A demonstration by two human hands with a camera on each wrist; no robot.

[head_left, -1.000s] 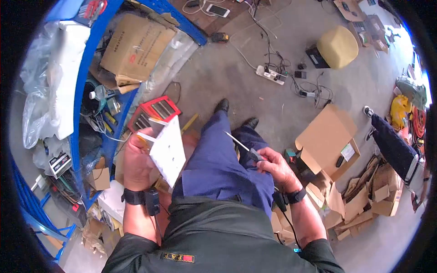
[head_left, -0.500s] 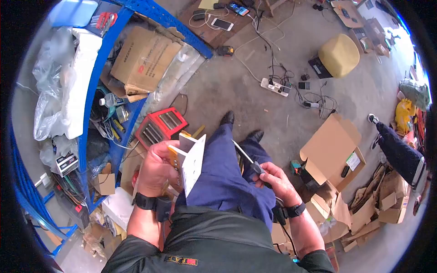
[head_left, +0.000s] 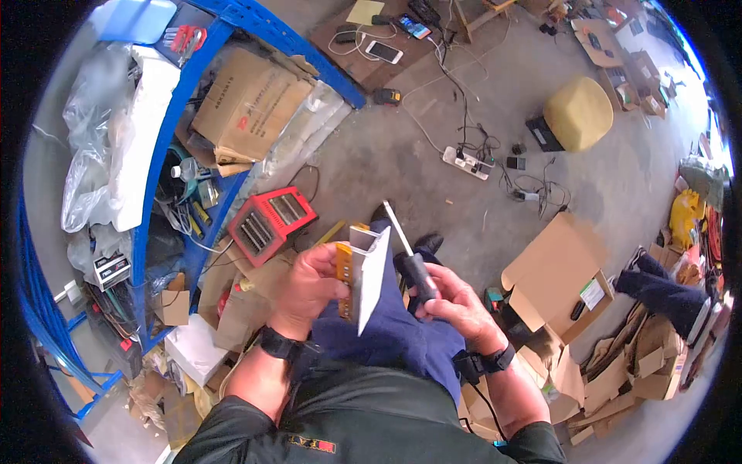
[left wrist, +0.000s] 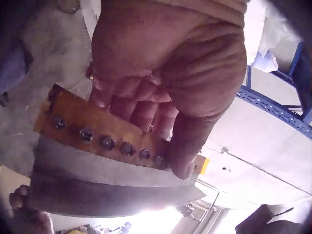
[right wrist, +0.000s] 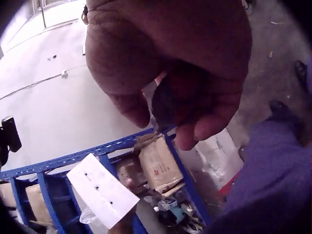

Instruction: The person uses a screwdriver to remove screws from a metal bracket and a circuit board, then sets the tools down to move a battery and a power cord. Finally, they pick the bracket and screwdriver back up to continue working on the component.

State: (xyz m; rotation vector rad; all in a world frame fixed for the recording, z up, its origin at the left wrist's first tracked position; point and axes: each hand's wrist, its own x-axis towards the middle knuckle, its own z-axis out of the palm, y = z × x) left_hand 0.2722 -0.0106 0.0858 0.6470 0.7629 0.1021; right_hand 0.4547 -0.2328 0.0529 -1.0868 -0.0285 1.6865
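My left hand (head_left: pixel 305 288) grips a white metal bracket (head_left: pixel 375 282) by its edge, the thumb over an orange strip (head_left: pixel 345 282). In the left wrist view a row of several screw heads runs along that strip (left wrist: pixel 92 130). The bracket's flat white face (right wrist: pixel 100 190), with small dark holes, shows in the right wrist view. My right hand (head_left: pixel 462 308) holds a screwdriver (head_left: pixel 418 276) by its dark handle, the fingers curled round it. Its pale shaft (head_left: pixel 399 230) points up and away, just right of the bracket and apart from it.
A red heater (head_left: pixel 270 224) stands on the floor ahead left, beside blue shelving (head_left: pixel 166 116) stacked with boxes. An open cardboard box (head_left: pixel 553 271) lies to the right. Further ahead are a power strip (head_left: pixel 467 163) with cables and a yellow-topped stool (head_left: pixel 580 114). Another person's legs (head_left: pixel 663 288) show at far right.
The left hand has moved right with the bracket, turning it so the orange strip shows. The screwdriver has come up and left, close to the bracket. The other person's legs have shifted.
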